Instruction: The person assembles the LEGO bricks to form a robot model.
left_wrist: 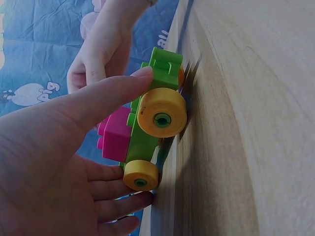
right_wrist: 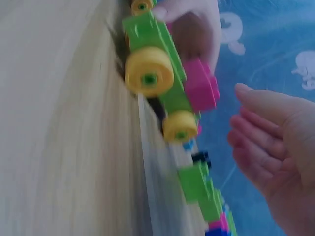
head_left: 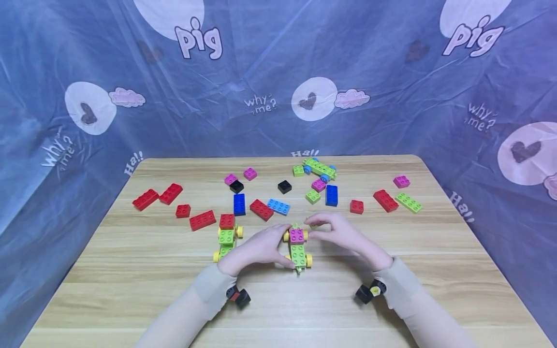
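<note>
A green toy car base with yellow wheels stands in front of me, a magenta brick on its far half. My left hand holds this car from the left. In the left wrist view its thumb lies at the near end, while the fingers reach the far wheel. On the right side hovers my right hand, its fingers slightly bent and apart from the magenta brick in the right wrist view. A green brick is partly hidden by the right fingers.
Left of my left hand stands a second green car with a red brick at its far end. A blue-wheeled green car base sits at the back. Several loose red, blue, black, magenta and green bricks lie across the table's far half.
</note>
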### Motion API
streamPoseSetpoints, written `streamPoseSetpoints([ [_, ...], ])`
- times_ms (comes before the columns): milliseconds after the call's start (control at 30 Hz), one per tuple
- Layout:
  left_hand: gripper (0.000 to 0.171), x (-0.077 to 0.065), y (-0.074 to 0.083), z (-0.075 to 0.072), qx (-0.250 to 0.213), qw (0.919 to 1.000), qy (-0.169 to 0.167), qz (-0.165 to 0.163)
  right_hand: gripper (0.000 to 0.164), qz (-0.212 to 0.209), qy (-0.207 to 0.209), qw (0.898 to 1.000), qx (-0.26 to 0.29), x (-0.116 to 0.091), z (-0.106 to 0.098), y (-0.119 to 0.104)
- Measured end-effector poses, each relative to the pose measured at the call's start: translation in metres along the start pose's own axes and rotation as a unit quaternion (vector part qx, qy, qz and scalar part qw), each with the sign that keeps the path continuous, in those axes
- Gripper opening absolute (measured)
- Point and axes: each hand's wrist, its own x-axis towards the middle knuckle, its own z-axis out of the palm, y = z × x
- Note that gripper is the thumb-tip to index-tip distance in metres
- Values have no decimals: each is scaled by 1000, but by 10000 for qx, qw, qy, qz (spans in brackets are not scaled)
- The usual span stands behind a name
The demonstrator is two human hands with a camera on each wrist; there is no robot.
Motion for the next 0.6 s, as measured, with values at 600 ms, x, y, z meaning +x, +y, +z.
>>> streamPoseSetpoints([
  [600,110,0,0,1,-52,10000,-31,-16,22,204,1964,9791,-484,-45,-78,50],
])
